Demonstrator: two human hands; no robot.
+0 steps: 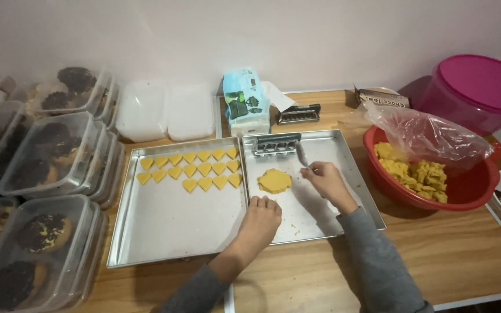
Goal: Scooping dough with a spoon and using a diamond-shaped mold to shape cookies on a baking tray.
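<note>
A flattened piece of yellow dough point(274, 181) lies on the right metal tray point(343, 174). My right hand point(326, 179) is just right of the dough and grips a thin metal knife point(301, 155) whose blade points up the tray. My left hand point(262, 217) rests knuckles-up on the tray's near left part, just below the dough, fingers curled. The left metal tray point(169, 232) holds several yellow heart-shaped dough cut-outs point(189, 170) in rows along its far end. A metal cutter block point(275, 145) sits at the far edge of the right tray.
A red bowl point(465, 191) with yellow dough chunks and a clear plastic bag stands right. A pink lidded tub point(479, 87) is behind it. Clear containers of dark-topped pastries point(47, 156) stack at left. A blue wipes pack point(244, 101) and white lids point(163, 110) sit at the back.
</note>
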